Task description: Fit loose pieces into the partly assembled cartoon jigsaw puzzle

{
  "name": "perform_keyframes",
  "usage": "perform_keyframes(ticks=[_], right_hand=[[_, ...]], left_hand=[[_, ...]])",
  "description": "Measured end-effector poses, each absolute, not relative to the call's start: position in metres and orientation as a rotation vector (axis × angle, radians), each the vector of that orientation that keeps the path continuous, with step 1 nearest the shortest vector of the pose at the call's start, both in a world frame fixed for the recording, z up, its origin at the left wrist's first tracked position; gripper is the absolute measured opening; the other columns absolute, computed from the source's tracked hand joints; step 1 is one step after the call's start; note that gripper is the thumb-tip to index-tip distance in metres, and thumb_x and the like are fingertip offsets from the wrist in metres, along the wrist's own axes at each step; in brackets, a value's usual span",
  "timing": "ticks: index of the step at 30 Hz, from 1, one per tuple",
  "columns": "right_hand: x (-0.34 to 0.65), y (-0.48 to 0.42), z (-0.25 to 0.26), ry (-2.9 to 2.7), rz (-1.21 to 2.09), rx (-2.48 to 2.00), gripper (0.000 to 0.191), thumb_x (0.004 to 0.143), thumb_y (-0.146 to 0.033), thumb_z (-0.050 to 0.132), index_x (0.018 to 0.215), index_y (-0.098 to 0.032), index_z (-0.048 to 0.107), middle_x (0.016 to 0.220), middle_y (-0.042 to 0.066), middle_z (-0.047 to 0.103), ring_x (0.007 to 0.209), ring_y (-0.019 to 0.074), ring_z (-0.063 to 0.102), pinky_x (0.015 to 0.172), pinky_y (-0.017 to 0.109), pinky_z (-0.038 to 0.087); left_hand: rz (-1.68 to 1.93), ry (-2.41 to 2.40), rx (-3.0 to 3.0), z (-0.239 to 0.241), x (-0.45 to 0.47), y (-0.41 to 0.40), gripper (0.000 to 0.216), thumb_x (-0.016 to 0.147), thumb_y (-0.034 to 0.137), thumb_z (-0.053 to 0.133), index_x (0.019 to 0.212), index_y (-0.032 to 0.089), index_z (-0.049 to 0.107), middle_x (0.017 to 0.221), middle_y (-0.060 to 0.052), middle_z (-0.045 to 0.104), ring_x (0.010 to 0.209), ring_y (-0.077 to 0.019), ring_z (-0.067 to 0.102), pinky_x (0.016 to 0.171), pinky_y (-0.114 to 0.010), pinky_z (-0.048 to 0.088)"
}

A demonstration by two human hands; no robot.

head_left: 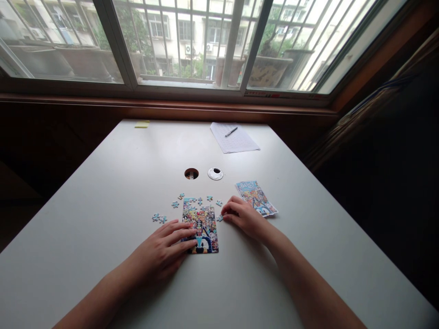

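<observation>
A small colourful jigsaw puzzle (202, 219) lies flat on the white table (103, 192), mostly assembled. My left hand (164, 249) rests open, its fingers stretched flat over the puzzle's lower left edge. My right hand (242, 215) sits just right of the puzzle with curled fingers, its fingertips pinching a small blue loose piece (220, 218) at the puzzle's right edge. Several loose blue pieces (159, 218) lie scattered to the left and along the top edge (209, 198) of the puzzle. A printed reference picture (255, 197) lies right behind my right hand.
Farther back are a round cable hole (191, 173) and its loose white cap (215, 173). A sheet of paper (235, 139) with a pen (231, 131) and a yellow sticky note (141, 124) lie near the far edge, under a barred window.
</observation>
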State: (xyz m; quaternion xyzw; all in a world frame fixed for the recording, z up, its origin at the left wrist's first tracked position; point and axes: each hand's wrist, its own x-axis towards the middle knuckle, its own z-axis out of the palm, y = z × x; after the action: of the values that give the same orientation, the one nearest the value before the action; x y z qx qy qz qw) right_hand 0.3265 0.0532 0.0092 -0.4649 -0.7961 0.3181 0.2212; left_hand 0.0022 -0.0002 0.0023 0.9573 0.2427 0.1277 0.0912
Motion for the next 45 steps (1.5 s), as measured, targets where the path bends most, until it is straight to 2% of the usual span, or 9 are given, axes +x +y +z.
perform_keyframes(ticks=[12,18,23,27,30,39,45], right_hand=[[0.327,0.053,0.009,-2.212,0.868,-1.249,0.01,0.092,-0.021,0.06,0.094,-0.022,0.07,0.099,0.005,0.059,0.087,0.0175,0.06,0.083,0.032,0.05],[0.329,0.053,0.007,-2.206,0.881,-1.219,0.014,0.094,-0.023,0.057,0.096,-0.023,0.071,0.098,0.005,0.059,0.086,0.0172,0.061,0.083,0.032,0.05],[0.329,0.053,0.007,-2.19,0.89,-1.224,0.016,0.095,-0.023,0.056,0.098,-0.023,0.071,0.099,0.005,0.061,0.086,0.0167,0.061,0.081,0.03,0.049],[0.33,0.053,0.006,-2.176,0.902,-1.239,0.016,0.095,-0.023,0.056,0.099,-0.023,0.071,0.101,0.006,0.062,0.086,0.0171,0.062,0.079,0.03,0.05],[0.33,0.053,0.007,-2.169,0.892,-1.246,0.016,0.094,-0.024,0.056,0.099,-0.023,0.071,0.101,0.006,0.063,0.086,0.0176,0.063,0.079,0.031,0.05],[0.328,0.051,0.014,-2.175,0.871,-1.244,0.016,0.093,-0.02,0.056,0.098,-0.023,0.071,0.098,0.005,0.065,0.084,0.0167,0.063,0.078,0.029,0.048],[0.328,0.051,0.015,-2.176,0.877,-1.248,0.016,0.092,-0.018,0.056,0.097,-0.022,0.071,0.098,0.004,0.064,0.083,0.0162,0.062,0.078,0.03,0.047]], left_hand=[[0.462,0.708,2.793,0.0,0.002,0.0,0.047,0.094,0.018,0.052,0.139,0.027,0.051,0.147,-0.005,0.052,0.141,-0.0252,0.043,0.12,-0.049,0.035],[0.613,0.727,2.701,0.008,0.003,0.0,0.043,0.094,0.014,0.051,0.135,0.027,0.055,0.136,-0.006,0.061,0.136,-0.0235,0.047,0.111,-0.041,0.047],[0.797,0.954,2.608,0.011,-0.003,0.003,0.04,0.094,0.009,0.049,0.128,0.026,0.059,0.123,-0.005,0.067,0.12,-0.0225,0.055,0.101,-0.04,0.05],[0.998,1.246,2.509,0.007,-0.013,0.011,0.026,0.093,0.013,0.053,0.111,0.024,0.067,0.108,-0.004,0.069,0.107,-0.0227,0.057,0.094,-0.04,0.049],[1.019,1.468,2.42,0.005,-0.02,0.016,0.02,0.094,0.019,0.053,0.105,0.024,0.069,0.104,-0.004,0.068,0.102,-0.0231,0.056,0.091,-0.04,0.047],[0.937,1.682,2.22,0.004,-0.033,0.026,0.023,0.093,0.033,0.052,0.102,0.025,0.07,0.108,-0.004,0.067,0.107,-0.0255,0.055,0.097,-0.043,0.042],[0.889,1.713,2.105,0.002,-0.044,0.033,0.025,0.091,0.032,0.05,0.104,0.025,0.07,0.115,-0.004,0.065,0.112,-0.0254,0.055,0.101,-0.043,0.042]])
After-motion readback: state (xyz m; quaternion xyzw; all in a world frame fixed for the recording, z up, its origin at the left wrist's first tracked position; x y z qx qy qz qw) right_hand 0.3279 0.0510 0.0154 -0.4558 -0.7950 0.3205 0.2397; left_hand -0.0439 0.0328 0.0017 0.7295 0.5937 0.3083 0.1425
